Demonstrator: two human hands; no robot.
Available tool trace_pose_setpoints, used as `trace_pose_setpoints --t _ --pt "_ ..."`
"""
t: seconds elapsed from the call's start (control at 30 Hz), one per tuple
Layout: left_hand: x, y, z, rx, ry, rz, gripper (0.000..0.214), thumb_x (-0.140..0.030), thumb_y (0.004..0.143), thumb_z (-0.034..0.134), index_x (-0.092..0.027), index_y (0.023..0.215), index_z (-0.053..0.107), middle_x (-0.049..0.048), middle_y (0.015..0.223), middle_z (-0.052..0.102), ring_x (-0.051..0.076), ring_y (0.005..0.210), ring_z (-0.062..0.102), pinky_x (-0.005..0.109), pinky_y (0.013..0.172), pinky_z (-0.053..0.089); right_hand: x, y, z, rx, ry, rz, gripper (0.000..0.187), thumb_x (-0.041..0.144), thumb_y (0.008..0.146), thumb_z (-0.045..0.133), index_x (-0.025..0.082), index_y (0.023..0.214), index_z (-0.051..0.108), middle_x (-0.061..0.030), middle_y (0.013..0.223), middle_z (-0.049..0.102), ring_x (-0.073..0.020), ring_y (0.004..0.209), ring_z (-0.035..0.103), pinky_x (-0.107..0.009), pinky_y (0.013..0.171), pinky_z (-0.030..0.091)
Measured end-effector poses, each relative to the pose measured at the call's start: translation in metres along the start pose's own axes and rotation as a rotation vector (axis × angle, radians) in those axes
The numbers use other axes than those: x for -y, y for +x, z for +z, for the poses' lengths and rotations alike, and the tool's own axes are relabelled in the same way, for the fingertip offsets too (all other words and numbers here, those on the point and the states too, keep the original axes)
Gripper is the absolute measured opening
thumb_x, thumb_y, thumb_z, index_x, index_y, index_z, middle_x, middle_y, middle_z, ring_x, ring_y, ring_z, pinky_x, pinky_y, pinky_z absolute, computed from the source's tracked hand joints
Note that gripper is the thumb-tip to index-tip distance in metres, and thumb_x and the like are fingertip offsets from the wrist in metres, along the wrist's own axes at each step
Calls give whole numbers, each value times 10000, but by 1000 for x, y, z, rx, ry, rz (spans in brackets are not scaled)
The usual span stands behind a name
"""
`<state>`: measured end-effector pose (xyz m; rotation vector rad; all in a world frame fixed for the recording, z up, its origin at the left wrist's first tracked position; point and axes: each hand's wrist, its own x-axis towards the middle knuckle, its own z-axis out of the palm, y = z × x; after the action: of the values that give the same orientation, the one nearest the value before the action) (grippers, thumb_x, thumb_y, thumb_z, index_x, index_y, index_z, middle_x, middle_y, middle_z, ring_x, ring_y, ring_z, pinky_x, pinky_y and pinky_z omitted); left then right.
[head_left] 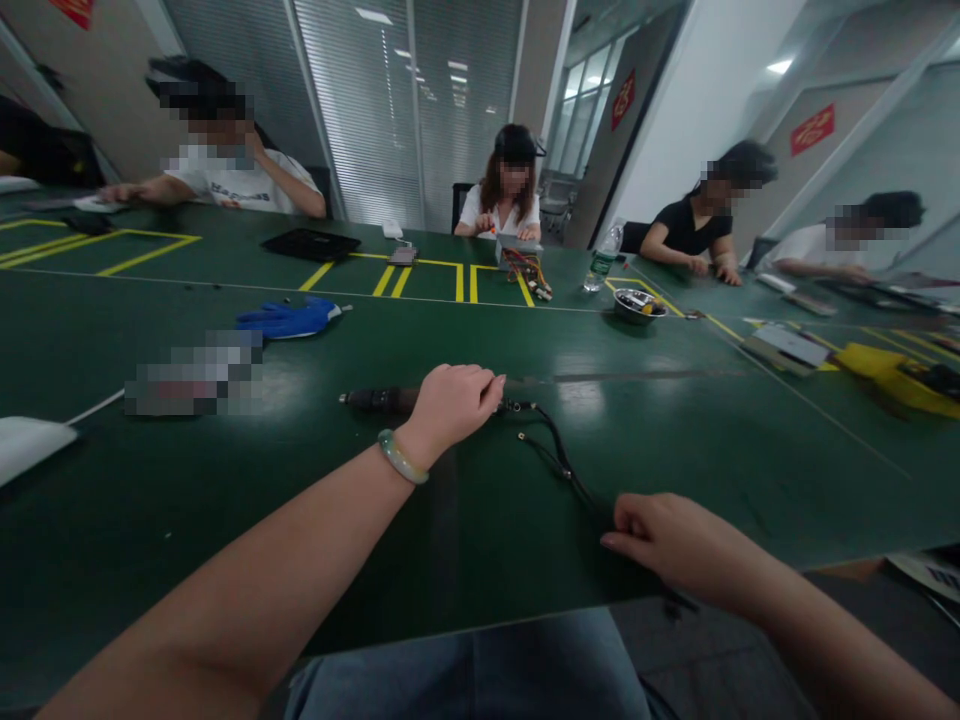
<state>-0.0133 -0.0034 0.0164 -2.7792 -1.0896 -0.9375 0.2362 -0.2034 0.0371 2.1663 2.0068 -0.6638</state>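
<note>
My left hand (452, 403) is closed around a dark cylindrical tool (377, 401) that lies on the green table (225, 520), its tip pointing left. A pale green bangle (402, 457) sits on that wrist. A thin black cord (553, 452) runs from the tool's right end toward the table's near edge. My right hand (671, 545) rests at that edge with its fingers curled over the cord's lower end.
A blue glove (291, 319) lies to the far left, and a white object (30, 445) at the left edge. A metal bowl (638, 305), a water bottle (602, 257) and a wire bundle (531, 272) stand farther off. Several other people sit around the table. Yellow items (892, 375) lie at right.
</note>
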Motion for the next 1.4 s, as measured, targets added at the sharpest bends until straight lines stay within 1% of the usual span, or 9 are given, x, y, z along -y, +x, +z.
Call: trace_pose_setpoints --t 0.1,0.2,0.37,0.53,0.7,0.87,1.07,1.3,1.4 --pt "-3 -1 0 73 -28 59 458 -441 987 330 -166 849 670 61 782 650 175 743 581 315 722 435 27 -8 8 -25 34 -53 278 430 887 542 224 710 596 -8 668 613 -153 602 557 -261 519 283" --pt "-1 -3 2 170 -62 121 403 -471 966 382 -195 971 675 64 923 675 198 870 607 325 787 453 51 3 10 -40 104 -91 269 419 876 556 222 694 582 2 658 609 -144 594 555 -251 507 276" --pt "6 -5 4 249 -52 195 401 -462 863 583 -245 1200 579 58 1109 638 217 981 599 330 850 460 66 46 1 -216 25 -125 266 395 878 547 216 685 589 -8 682 625 -144 607 550 -255 542 296" --pt "7 -3 4 300 -10 231 323 -357 865 590 -254 1170 562 48 1101 623 217 970 599 333 819 465 64 100 -25 -378 -22 -83 409 563 915 472 223 748 627 -25 697 637 -175 633 570 -270 553 323" --pt "8 0 0 338 1 238 287 -320 869 573 -245 1145 556 54 1113 616 221 974 591 340 811 463 58 132 -36 -199 -35 -170 382 602 817 597 231 744 656 -9 697 647 -171 625 576 -261 530 324" --pt "4 2 0 353 48 205 209 -267 859 542 -225 1061 567 52 1055 624 213 919 592 336 760 461 48 135 -25 -132 76 -270 173 399 789 654 228 789 677 16 707 654 -136 618 570 -244 526 325" --pt "-6 1 9 275 90 156 214 -296 844 570 -203 1037 571 67 1018 633 219 912 598 344 778 464 33 142 -14 -152 441 -317 182 366 827 607 191 789 637 6 728 666 -121 631 574 -226 556 370" --pt "-4 2 17 284 94 136 210 -360 885 576 -210 1033 566 44 992 639 199 870 609 322 750 465 23 158 -13 86 895 -400 218 385 848 619 182 849 539 -24 771 697 -87 518 518 -188 448 329" --pt "2 3 19 302 63 159 205 -351 892 560 -217 1046 568 42 1006 640 198 892 608 323 765 467 23 159 -11 108 967 -458 245 395 844 643 174 872 541 -28 767 695 -77 509 504 -183 450 333"
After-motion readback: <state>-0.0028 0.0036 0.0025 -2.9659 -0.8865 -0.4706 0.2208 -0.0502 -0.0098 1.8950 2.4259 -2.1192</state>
